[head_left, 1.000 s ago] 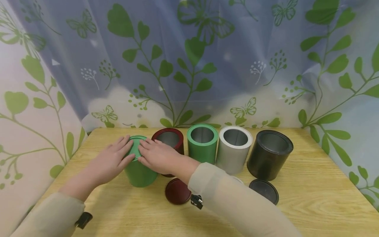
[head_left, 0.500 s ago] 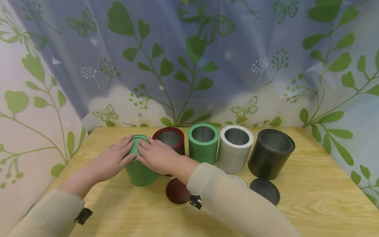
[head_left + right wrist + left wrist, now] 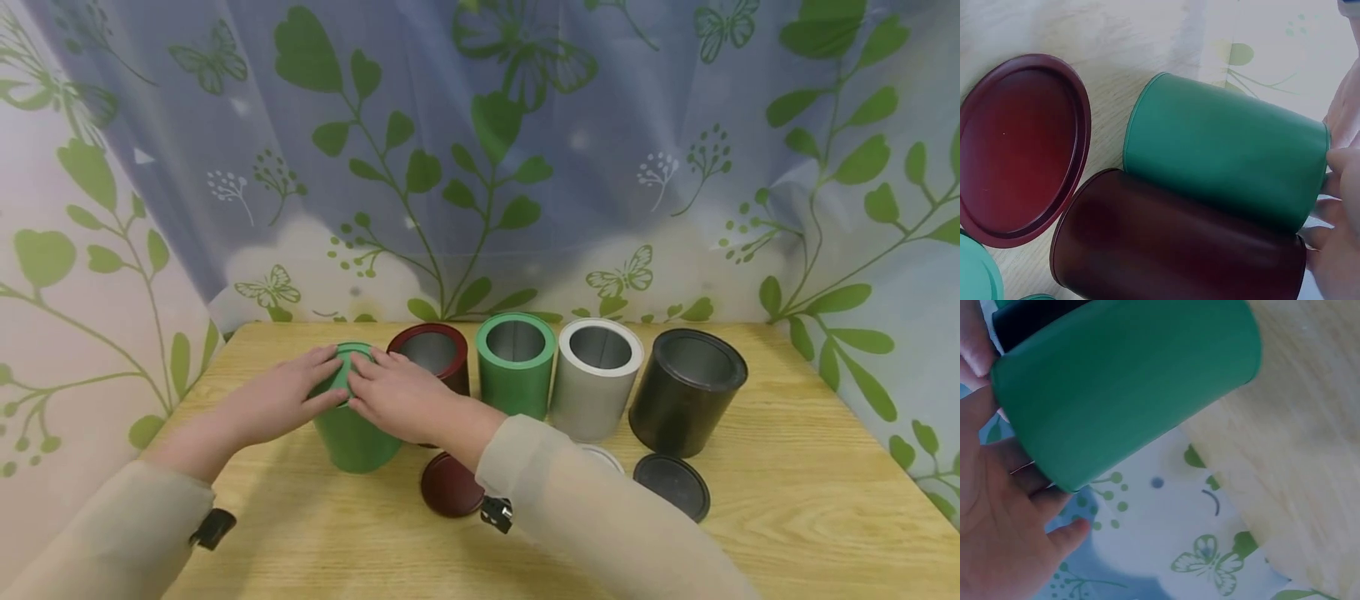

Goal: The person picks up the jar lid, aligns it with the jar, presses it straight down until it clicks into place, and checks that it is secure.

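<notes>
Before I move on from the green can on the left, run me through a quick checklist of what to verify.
1. Left hand and right hand both on the green lid: ok.
2. Leftmost green can upright on the table: ok.
3. Lid fully seated all round: cannot tell; your hands hide much of the edge.
4. Dark red can uncovered, ready if it's next: ok.
5. Dark red lid loose on the table: ok.
6. White lid in clear view from the head camera: not ok; the right sleeve covers most of it.
</notes>
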A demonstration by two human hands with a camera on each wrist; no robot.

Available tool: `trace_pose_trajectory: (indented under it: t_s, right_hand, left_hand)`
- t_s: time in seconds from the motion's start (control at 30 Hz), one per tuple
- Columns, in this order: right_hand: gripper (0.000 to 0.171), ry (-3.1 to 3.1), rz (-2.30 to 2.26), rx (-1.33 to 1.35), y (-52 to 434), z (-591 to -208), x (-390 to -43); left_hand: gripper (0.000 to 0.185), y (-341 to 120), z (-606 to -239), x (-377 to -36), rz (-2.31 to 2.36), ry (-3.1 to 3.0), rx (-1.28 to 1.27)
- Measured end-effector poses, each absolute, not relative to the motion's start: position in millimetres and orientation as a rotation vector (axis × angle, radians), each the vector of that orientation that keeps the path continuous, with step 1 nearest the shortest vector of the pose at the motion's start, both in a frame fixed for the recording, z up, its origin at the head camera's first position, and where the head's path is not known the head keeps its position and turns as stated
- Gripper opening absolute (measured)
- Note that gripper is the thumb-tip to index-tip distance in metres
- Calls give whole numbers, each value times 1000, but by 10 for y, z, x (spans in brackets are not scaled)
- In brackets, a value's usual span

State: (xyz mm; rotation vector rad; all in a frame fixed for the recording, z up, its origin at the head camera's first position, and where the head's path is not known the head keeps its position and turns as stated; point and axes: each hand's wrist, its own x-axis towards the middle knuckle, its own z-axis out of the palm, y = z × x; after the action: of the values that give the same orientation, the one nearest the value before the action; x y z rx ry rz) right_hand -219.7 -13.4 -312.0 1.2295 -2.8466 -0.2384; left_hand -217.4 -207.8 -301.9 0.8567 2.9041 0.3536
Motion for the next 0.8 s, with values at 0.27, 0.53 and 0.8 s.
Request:
trace_pose_trajectory:
  t_s: [0.27,0.53,0.8]
  right_hand:
    - [46,-2776,-289,1215,-113,-3139,-2145]
    - [44,-2773,-281,1200,-104,-3174,-2148]
    - [46,-2770,-327,1178,-126,-3169,-2130]
  left_hand:
    - [71,-2046,-2864,-2216,404,2762,776]
    - [70,-1990,-2848,-2213,354,2752,749]
    - [67,-1986,-2828,-2222,323,2780,793]
